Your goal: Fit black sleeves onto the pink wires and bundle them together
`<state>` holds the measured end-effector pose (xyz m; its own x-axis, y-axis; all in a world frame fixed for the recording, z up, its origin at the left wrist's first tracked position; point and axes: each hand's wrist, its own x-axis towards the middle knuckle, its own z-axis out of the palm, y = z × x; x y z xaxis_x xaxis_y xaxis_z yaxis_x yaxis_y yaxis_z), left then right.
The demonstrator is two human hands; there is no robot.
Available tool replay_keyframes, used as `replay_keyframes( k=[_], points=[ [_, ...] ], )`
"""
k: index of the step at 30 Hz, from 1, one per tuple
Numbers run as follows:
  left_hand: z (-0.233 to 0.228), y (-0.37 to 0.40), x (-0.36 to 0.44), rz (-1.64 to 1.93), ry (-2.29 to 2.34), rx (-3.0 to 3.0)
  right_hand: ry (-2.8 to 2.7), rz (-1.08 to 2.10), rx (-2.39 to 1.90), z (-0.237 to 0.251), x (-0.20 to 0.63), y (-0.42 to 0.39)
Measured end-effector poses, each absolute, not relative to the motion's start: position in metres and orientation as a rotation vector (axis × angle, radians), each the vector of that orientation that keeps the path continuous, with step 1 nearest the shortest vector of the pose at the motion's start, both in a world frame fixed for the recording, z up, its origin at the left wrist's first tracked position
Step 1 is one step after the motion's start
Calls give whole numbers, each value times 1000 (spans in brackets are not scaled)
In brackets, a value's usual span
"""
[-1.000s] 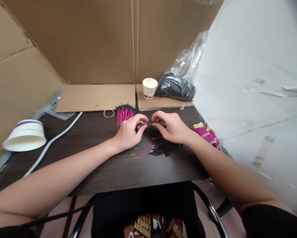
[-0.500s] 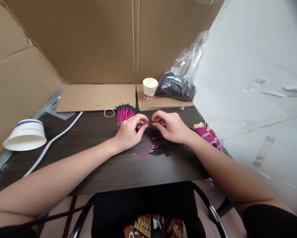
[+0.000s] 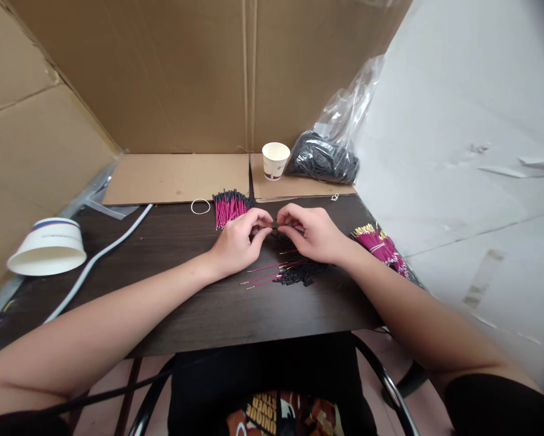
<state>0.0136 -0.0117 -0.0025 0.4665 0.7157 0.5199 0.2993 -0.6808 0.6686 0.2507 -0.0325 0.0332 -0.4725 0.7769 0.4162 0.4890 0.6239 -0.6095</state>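
A small black sleeve (image 3: 274,225) sits pinched between the left hand (image 3: 238,241) and right hand (image 3: 311,233), both grips pressed onto it, just above the loose pile of black sleeves (image 3: 299,274) on the bench (image 3: 172,242). Left of that pile lies a sleeved magenta bundle (image 3: 229,206), seemingly finished; right of it, a bare gold-tipped bundle (image 3: 380,245) apparently waits.

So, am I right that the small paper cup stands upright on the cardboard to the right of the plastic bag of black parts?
Not quite: the head view shows the small paper cup upright on the cardboard, but to the left of the plastic bag of black parts, not the right.
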Motion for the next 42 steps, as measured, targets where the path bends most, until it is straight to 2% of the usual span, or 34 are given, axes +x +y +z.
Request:
replay_keyframes(
  k=[11,21,33,37,42],
  points=[
    [3,-14,17,1149,944,2057,-1956,638,-1031,35,248,-34],
    [6,-13,16,1025,875,2069,-1448,1226,-962,31,242,-31],
    [7,-14,16,1043,750,2159,-1346,1366,-898,29,240,-29],
    [11,-13,14,1089,856,2192,-1465,1230,-974,27,242,-29],
    [19,-6,7,1100,1302,2351,-1997,566,-1231,30,252,-29]
  ],
)
